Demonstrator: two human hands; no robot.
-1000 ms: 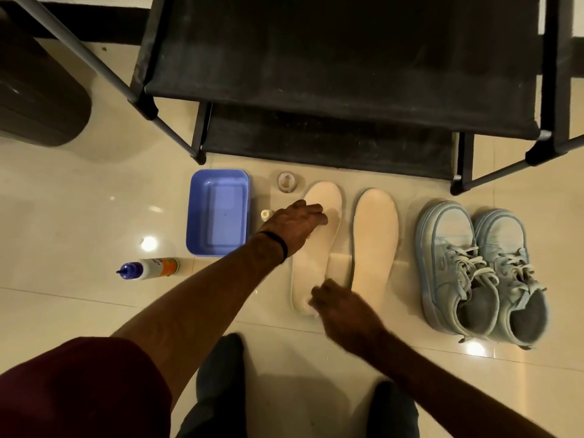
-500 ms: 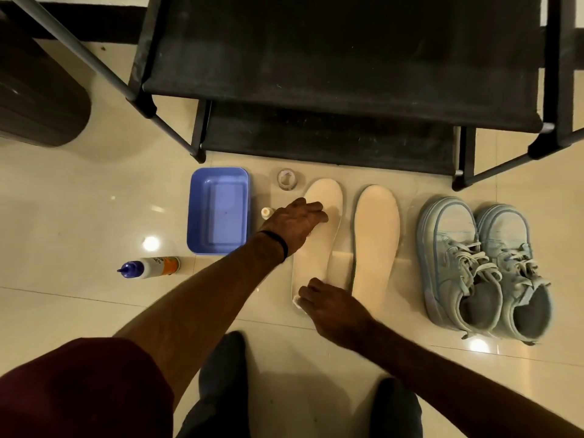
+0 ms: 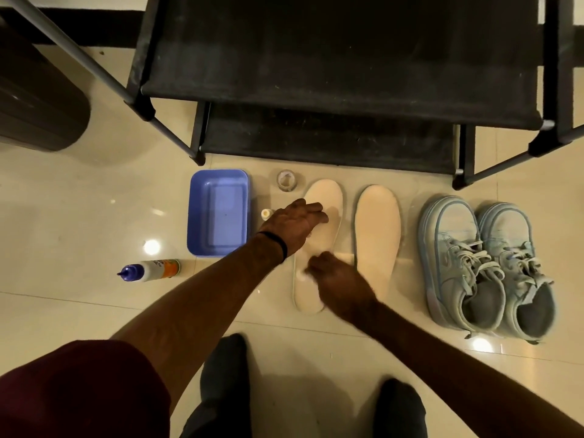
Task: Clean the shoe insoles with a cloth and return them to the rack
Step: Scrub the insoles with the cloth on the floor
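Observation:
Two cream insoles lie side by side on the floor tiles before the black rack (image 3: 341, 99). My left hand (image 3: 295, 224) lies flat on the upper part of the left insole (image 3: 325, 197), fingers spread, pinning it down. My right hand (image 3: 339, 282) is closed on a small white cloth (image 3: 301, 275) that peeks out at its left, pressed on the middle of the same insole. The right insole (image 3: 377, 238) lies untouched beside it.
A pair of light blue sneakers (image 3: 486, 267) stands right of the insoles. A blue tub (image 3: 218, 213), a small clear jar (image 3: 286, 180), a tiny cap (image 3: 266, 214) and a lying white bottle (image 3: 150, 270) sit to the left. A dark bin (image 3: 34, 99) is far left.
My right hand with the cloth has slid up from the heel end to the middle of the left insole. My left hand has stayed on the insole's upper part.

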